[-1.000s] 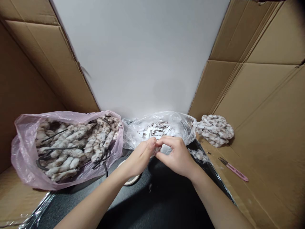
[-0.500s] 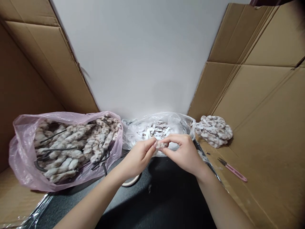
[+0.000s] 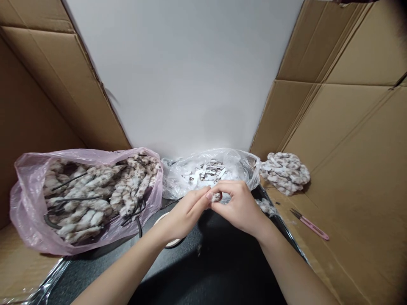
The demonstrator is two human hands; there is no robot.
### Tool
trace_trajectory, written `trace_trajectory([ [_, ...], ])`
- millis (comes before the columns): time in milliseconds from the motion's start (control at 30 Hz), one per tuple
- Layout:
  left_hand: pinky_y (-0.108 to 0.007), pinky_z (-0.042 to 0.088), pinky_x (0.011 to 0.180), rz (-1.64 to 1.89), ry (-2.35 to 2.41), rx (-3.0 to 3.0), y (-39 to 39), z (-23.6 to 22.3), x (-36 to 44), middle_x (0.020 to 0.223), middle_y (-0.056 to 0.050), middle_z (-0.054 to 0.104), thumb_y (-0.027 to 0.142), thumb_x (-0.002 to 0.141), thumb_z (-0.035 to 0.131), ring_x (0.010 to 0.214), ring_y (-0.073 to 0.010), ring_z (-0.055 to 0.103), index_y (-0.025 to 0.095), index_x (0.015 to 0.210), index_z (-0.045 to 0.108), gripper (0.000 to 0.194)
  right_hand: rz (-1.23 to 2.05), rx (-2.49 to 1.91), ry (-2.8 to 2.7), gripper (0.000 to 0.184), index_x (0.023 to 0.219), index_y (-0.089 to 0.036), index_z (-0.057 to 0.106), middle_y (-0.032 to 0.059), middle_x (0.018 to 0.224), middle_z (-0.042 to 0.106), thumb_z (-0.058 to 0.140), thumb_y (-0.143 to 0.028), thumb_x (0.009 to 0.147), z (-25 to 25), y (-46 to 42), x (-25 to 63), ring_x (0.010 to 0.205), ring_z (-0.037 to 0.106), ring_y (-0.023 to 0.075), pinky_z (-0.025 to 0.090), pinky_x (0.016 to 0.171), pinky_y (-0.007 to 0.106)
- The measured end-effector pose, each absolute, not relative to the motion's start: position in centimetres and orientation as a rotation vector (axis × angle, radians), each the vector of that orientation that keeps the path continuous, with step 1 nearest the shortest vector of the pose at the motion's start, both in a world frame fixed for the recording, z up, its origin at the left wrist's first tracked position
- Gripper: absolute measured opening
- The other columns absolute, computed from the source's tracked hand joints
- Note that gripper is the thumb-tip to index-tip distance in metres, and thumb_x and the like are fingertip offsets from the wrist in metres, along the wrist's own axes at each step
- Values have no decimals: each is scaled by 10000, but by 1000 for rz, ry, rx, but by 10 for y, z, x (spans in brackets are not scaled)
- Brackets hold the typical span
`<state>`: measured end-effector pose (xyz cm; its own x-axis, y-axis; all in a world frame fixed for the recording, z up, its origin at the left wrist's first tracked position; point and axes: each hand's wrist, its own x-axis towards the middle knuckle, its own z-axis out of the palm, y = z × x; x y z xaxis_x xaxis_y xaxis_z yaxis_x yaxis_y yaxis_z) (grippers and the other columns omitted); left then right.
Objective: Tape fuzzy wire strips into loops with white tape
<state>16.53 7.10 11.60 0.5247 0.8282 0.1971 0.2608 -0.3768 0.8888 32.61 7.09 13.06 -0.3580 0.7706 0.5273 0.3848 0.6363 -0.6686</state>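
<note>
Between my two hands is a small piece of fluffy grey-white fur, mostly covered by the fingers. My left hand pinches it from the left, thumb and fingers pressed together. From the right, my right hand closes on the same piece, its thumb and forefinger making a ring. Just beyond the fingers lies a clear plastic bag with many white strips in it. Partly under my left wrist is a pale round ring like a tape roll.
A pink plastic bag of furry strips with dark cords stands at left. At right lie a furry bundle, a loose fur tuft and pink-handled thread snips. Cardboard walls rise on both sides of the black surface.
My hands have drawn closer together, and the fingers cover more of the fur piece. The right hand has shifted slightly left. The view has moved a little.
</note>
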Motion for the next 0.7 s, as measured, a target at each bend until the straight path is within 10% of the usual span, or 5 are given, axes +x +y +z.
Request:
trace_trajectory([
  [200, -226, 291, 515, 977, 915, 1819, 78, 108, 161, 651, 39, 379, 411, 966, 339, 565, -115, 311, 189, 802, 459, 301, 590, -881, -1935, 395, 1034, -209, 642, 18, 928, 677, 754, -116, 667, 138, 73, 338, 839, 628, 172, 504, 766, 282],
  [333, -232, 301, 548, 1022, 946, 1849, 78, 107, 160, 644, 50, 349, 402, 976, 315, 569, -112, 312, 199, 740, 388, 320, 490, -843, -1844, 96, 787, -199, 679, 13, 773, 676, 716, -123, 743, 146, 70, 344, 740, 632, 161, 507, 704, 286],
  [700, -249, 282, 558, 1077, 1088, 2016, 75, 110, 163, 622, 48, 368, 376, 971, 314, 574, -121, 355, 204, 714, 364, 314, 443, -871, -1807, 87, 767, -210, 728, 28, 742, 729, 698, -128, 772, 138, 66, 332, 698, 672, 180, 537, 678, 303],
])
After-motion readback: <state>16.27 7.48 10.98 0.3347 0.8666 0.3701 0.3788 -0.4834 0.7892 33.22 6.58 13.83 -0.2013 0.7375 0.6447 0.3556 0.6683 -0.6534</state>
